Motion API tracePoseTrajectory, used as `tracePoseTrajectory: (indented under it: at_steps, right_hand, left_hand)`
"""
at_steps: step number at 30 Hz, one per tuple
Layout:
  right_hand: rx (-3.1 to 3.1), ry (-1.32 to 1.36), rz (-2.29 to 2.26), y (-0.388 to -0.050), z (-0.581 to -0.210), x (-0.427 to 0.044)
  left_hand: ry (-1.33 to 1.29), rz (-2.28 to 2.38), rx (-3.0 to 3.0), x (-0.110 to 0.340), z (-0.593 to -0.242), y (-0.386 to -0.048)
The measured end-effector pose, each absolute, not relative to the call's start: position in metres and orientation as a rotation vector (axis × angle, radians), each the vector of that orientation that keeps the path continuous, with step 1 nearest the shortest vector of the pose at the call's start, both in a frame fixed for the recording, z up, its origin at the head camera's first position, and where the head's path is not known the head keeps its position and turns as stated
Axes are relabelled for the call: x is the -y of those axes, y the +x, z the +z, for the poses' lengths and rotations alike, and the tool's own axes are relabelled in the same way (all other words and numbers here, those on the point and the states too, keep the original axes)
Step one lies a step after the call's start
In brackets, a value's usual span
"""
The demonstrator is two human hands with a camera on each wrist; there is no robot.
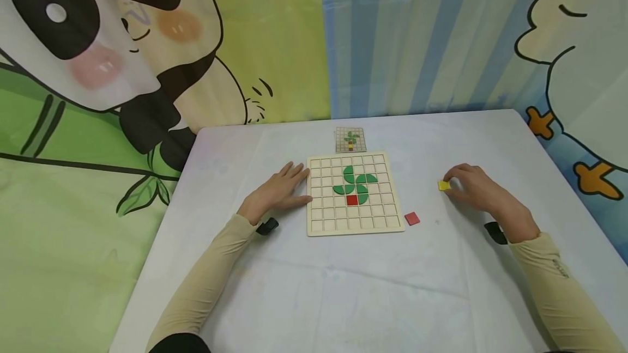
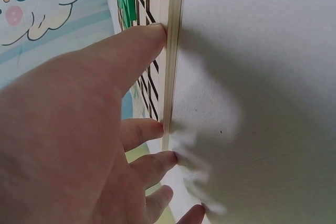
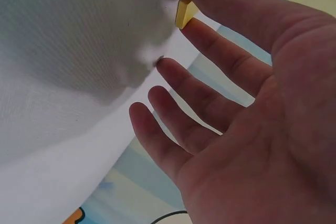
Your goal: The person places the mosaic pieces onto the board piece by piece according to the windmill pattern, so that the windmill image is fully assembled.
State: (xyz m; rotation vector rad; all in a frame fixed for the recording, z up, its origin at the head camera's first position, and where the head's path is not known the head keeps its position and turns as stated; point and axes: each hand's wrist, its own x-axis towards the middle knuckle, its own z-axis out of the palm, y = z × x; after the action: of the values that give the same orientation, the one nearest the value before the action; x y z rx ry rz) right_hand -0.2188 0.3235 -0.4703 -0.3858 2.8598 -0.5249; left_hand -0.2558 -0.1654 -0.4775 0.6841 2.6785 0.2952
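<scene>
A wooden grid board [image 1: 324,226] lies mid-table, with several green quarter-round tiles [image 1: 362,189] in a pinwheel and a red square tile [image 1: 351,200] below them. At the board's left edge, my left hand [image 1: 277,189] rests with fingers spread; thumb and fingertips touch the rim, as the left wrist view shows. Off to the right, my right hand [image 1: 473,187] pinches a yellow square tile [image 3: 185,11] between thumb and index finger, the other fingers spread. Between board and right hand, a loose red square tile [image 1: 412,218] lies on the table.
Beyond the board's far edge lies a small pattern card [image 1: 350,147] printed with a green pinwheel and a red and yellow column. A white cloth covers the table [image 1: 353,287]. Cartoon-printed curtains [image 1: 275,42] hang behind it.
</scene>
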Motion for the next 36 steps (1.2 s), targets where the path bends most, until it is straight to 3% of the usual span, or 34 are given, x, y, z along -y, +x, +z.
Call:
tracePoseTrajectory:
  at_steps: [36]
  right_hand:
    - [-2.846, -0.537, -0.562, -0.218, -0.456, -0.289]
  left_hand:
    - [0.710, 0.297, -2.684, 0.165, -0.478, -0.256]
